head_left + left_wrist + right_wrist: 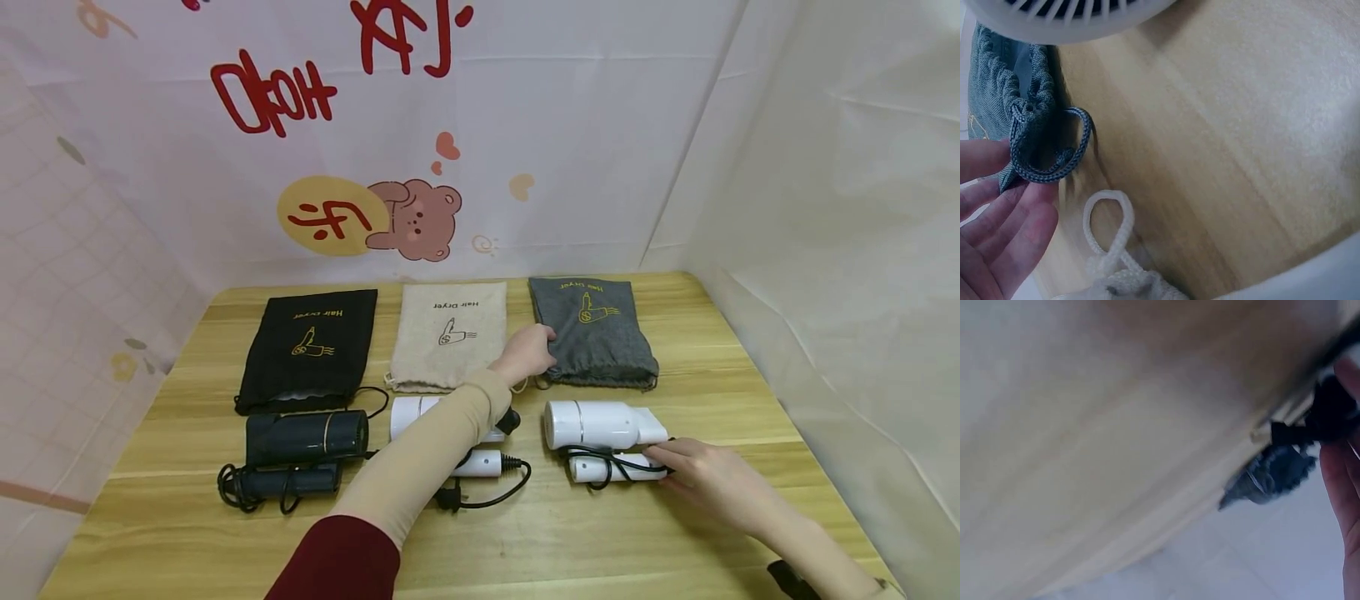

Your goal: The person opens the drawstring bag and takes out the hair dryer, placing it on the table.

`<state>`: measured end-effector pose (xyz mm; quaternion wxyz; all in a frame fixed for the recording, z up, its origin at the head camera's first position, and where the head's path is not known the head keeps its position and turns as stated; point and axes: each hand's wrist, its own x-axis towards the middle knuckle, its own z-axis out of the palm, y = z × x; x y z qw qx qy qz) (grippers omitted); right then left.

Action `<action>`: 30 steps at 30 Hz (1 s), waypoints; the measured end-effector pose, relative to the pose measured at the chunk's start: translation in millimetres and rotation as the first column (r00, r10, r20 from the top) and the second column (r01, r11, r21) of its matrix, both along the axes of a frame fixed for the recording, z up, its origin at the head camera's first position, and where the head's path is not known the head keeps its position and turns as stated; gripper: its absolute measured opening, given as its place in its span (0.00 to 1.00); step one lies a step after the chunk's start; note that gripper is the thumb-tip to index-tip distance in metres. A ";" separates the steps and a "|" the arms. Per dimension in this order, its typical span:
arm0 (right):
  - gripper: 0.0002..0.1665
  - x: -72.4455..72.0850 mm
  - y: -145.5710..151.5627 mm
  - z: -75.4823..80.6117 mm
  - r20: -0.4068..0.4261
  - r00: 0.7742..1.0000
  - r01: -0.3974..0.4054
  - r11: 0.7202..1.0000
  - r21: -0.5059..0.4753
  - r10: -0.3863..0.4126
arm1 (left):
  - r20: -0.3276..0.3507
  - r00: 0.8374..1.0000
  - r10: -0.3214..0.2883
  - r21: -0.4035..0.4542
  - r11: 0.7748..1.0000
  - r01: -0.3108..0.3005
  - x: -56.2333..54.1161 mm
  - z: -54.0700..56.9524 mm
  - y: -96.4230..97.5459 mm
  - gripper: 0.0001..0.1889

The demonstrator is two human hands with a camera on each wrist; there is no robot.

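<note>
My left hand (525, 353) pinches the left edge of a grey drawstring bag (592, 333) printed "Hair Dryer". In the left wrist view, thumb and fingers hold the bag's corner beside its dark cord loop (1079, 147). My right hand (712, 483) holds the handle end of a folded white hair dryer (600, 423) below that bag. The dryer's black cord is wound around its handle. In the right wrist view, the fingers (1338, 487) are around a black plug-like piece (1329, 415); that view is blurred. My left forearm partly covers a second white hair dryer (480, 463).
A black bag (311, 346) and a beige bag (453, 325) lie left of the grey one. A black hair dryer (300, 437) sits below the black bag. Loose cord and a plug (450, 498) lie near the middle dryer. White sheets enclose the wooden table (525, 558).
</note>
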<state>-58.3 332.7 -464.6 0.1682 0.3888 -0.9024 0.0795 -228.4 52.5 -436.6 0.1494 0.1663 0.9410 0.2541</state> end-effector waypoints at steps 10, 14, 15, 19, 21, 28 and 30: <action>0.19 -15.2 -1.1 31.8 -0.022 0.999 0.033 0.997 -0.068 -0.035 | -0.085 0.996 -0.038 -0.038 0.999 0.035 4.5 25.7 -15.4 0.25; 0.28 -27.7 -7.5 46.1 -0.055 0.991 0.110 0.984 -0.138 -0.119 | -0.185 0.982 -0.048 -0.027 0.999 0.044 12.0 48.4 -31.3 0.27; 0.31 -30.8 -8.7 48.9 -0.058 0.989 0.126 0.979 -0.158 -0.137 | -0.209 0.977 -0.051 -0.019 0.999 0.048 15.1 54.5 -36.8 0.28; 0.37 -40.5 -10.5 55.9 -0.041 0.977 0.198 0.957 -0.210 -0.211 | -0.319 0.946 -0.050 0.009 0.998 0.056 31.3 72.4 -66.4 0.30; 0.39 -42.4 -8.9 57.7 -0.020 0.968 0.241 0.945 -0.221 -0.252 | -0.374 0.926 -0.050 0.011 0.998 0.058 40.5 77.9 -83.5 0.31; 0.44 -44.1 -3.6 57.2 0.079 0.923 0.384 0.902 -0.198 -0.376 | -0.506 0.862 0.010 0.014 1.000 -0.003 74.4 76.9 -162.2 0.34; 0.44 -44.3 -0.5 56.3 0.109 0.911 0.411 0.892 -0.188 -0.397 | -0.534 0.843 0.058 0.020 0.998 -0.055 86.3 73.5 -185.7 0.35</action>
